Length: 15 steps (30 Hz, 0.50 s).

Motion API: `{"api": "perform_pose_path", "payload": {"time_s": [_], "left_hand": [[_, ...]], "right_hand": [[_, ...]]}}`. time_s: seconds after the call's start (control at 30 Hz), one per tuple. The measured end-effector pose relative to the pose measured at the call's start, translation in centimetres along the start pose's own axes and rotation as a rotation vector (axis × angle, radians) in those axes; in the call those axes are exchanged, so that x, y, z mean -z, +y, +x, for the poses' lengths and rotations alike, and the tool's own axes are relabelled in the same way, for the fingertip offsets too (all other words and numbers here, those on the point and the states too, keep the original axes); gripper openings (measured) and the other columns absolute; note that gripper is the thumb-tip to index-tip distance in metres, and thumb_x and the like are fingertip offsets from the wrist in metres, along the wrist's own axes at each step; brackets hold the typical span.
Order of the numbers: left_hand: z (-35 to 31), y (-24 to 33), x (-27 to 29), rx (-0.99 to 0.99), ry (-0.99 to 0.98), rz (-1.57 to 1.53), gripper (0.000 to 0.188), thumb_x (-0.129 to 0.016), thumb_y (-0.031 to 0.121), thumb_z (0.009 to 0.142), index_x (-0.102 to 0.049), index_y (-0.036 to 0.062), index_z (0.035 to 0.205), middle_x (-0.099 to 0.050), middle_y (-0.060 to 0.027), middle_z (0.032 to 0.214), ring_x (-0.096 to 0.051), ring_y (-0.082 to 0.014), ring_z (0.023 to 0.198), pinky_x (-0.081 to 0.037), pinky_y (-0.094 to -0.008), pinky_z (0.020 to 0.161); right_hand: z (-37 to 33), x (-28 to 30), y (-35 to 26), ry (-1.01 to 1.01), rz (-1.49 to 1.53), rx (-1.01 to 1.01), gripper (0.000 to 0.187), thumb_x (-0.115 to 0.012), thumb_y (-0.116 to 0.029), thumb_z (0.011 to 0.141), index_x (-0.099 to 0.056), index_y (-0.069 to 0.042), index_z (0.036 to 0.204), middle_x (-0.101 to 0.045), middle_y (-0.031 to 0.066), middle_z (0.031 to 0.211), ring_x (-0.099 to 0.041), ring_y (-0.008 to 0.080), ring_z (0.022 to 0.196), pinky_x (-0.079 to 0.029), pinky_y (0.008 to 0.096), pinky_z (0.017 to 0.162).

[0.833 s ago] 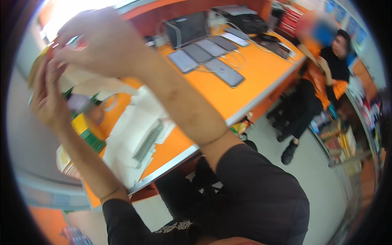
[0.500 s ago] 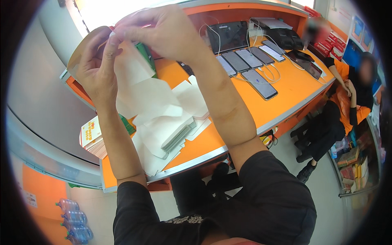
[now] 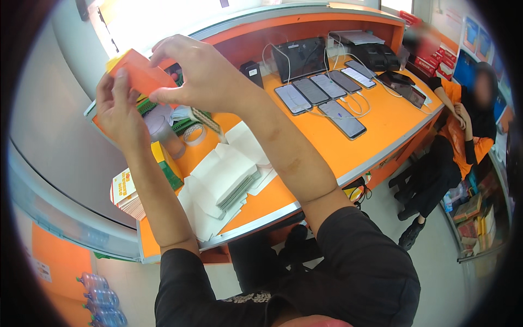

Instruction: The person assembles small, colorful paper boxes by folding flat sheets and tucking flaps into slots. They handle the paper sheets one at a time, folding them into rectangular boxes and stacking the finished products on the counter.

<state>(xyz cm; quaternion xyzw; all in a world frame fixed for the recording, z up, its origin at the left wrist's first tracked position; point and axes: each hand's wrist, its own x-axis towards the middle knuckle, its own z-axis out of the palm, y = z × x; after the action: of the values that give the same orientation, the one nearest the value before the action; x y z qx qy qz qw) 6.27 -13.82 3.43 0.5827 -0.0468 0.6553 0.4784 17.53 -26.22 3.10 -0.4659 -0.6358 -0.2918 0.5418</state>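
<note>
My left hand (image 3: 122, 111) grips a small orange carton (image 3: 143, 72) with a yellow edge, held up over the far left corner of the counter. Around the carton's right end is my right hand (image 3: 204, 76), its fingers apart; the thumb lies against or just in front of the orange side, and I cannot tell whether it presses there. Below my right forearm, white flat carton blanks (image 3: 226, 174) lie stacked and fanned out. A pile of printed folded cartons (image 3: 124, 188) sits beside my left forearm, next to a yellow and green box (image 3: 168, 166).
Several phones (image 3: 340, 117) with white cables lie on the orange counter (image 3: 305, 169) to the right, before a dark tablet (image 3: 299, 59). A tape roll (image 3: 194, 134) and a clear container (image 3: 163, 131) stand behind the blanks. At the right, a person (image 3: 463, 125) sits with hands together.
The large pale sheet stretched between my hands is now a compact orange carton. My right hand has shifted lower and loosened its fingers. The things behind the blanks have come into view.
</note>
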Motion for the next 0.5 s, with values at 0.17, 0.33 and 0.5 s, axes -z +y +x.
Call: {"api": "perform_pose_path", "payload": {"time_s": [0.17, 0.33, 0.5], "left_hand": [[0.2, 0.0, 0.1, -0.038, 0.088, -0.164, 0.024, -0.067, 0.013, 0.097, -0.061, -0.0040, 0.112, -0.068, -0.0114, 0.110, -0.069, -0.0185, 0.101, -0.059, -0.0315, 0.086], [-0.1, -0.2, 0.2, 0.045, -0.069, -0.279, 0.018, -0.065, 0.010, 0.098, -0.059, -0.0016, 0.110, -0.067, -0.0115, 0.109, -0.069, -0.0203, 0.104, -0.061, -0.0337, 0.088], [0.1, 0.3, 0.5, 0.020, -0.113, -0.305, 0.019, -0.064, 0.009, 0.098, -0.058, -0.0001, 0.113, -0.066, -0.0108, 0.113, -0.068, -0.0190, 0.107, -0.059, -0.0341, 0.091]], "right_hand": [[-0.4, -0.7, 0.6, -0.113, -0.152, -0.073, 0.038, -0.085, -0.028, 0.071, -0.062, -0.004, 0.090, -0.062, 0.0124, 0.103, -0.064, 0.0264, 0.094, -0.053, 0.0369, 0.082], [-0.4, -1.1, 1.0, -0.014, -0.127, -0.074, 0.035, -0.085, -0.026, 0.072, -0.061, -0.005, 0.087, -0.062, 0.0108, 0.099, -0.063, 0.0257, 0.089, -0.053, 0.0371, 0.079], [-0.3, -0.9, 1.4, -0.003, -0.097, -0.026, 0.031, -0.084, -0.023, 0.075, -0.063, -0.004, 0.088, -0.065, 0.0110, 0.101, -0.064, 0.0251, 0.089, -0.054, 0.0358, 0.077]]}}
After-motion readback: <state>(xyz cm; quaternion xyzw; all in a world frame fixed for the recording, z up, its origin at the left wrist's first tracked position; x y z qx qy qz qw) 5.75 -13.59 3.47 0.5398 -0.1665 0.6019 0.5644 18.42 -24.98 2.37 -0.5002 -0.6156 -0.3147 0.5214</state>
